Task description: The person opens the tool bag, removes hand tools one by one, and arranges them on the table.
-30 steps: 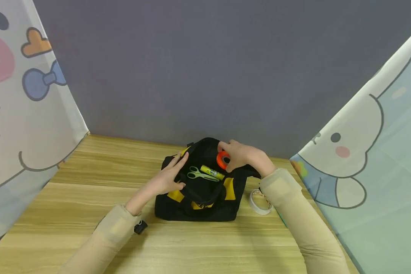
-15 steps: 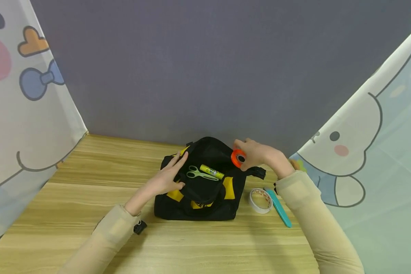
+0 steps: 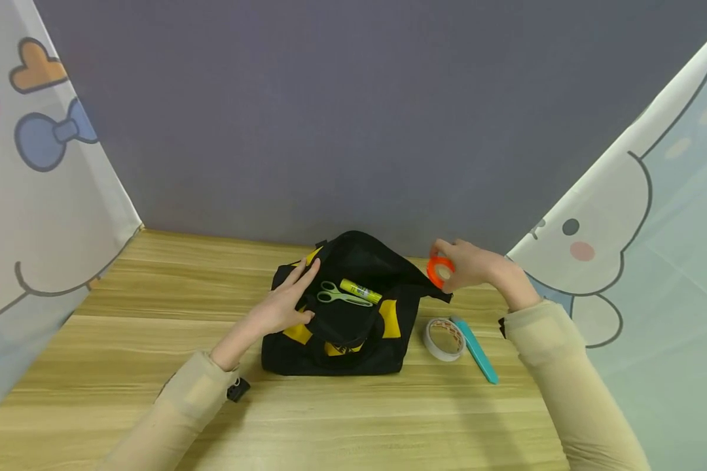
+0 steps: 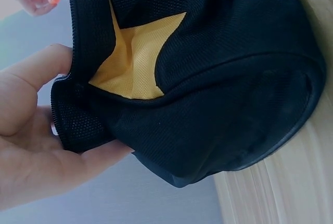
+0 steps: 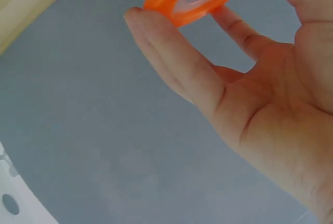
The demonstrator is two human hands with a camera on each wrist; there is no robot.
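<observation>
A black bag (image 3: 334, 364) with yellow patches stands on the table, its zipped mouth spread wide. Inside lie green-handled scissors (image 3: 342, 296) and a yellow glue stick (image 3: 361, 292). My left hand (image 3: 281, 306) rests at the left end of the mouth, thumb and fingers straight and spread. In the left wrist view, the thumb meets the zip edge and part of the hand is hidden behind the fabric. My right hand (image 3: 470, 265) pinches an orange tape roll (image 5: 171, 0) between thumb and fingers, raised just beyond the bag's right corner.
To the right of the bag lie a white tape roll (image 3: 444, 354) and a slim teal tool (image 3: 477, 353) side by side. A small black object (image 3: 237, 390) sits by the left sleeve. A grey wall (image 3: 353, 118) rises behind the wooden table (image 3: 342, 418).
My right hand has carried the orange tape roll rightward, from over the bag's mouth to past its right corner. The teal tool has come out from behind the sleeve. My left hand stays put.
</observation>
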